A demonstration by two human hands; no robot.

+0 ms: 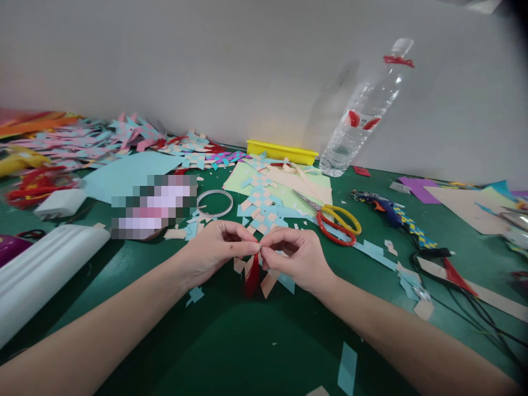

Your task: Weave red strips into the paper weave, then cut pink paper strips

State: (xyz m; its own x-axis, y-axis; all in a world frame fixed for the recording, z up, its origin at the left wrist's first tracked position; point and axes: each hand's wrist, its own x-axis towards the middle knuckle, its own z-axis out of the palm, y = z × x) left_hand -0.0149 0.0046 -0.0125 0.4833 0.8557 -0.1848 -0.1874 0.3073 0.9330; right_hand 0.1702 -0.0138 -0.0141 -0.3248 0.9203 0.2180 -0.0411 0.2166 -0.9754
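Observation:
Both hands meet fingertip to fingertip near the middle of the table. My left hand [220, 247] pinches the top end of a red tassel [252, 278], and my right hand [299, 256] pinches at the same spot. The tassel's strands hang below the fingers; its upper end is hidden between them. Just behind and partly under the hands lies a woven paper strip [262, 201] in light blue and peach, its pointed ends showing below the fingers. Scissors [332, 217] with one red and one yellow handle rest to the right of it. A roll of tape [214, 203] lies to the left.
A tilted plastic bottle [358, 124] leans against the wall behind a yellow tray [282, 152]. At left are a pixelated phone-like object [154, 212], a white box-like bar [53, 275] and heaped paper strips [82, 143]. Dark cables [466, 297] and paper sheets [462, 206] lie right.

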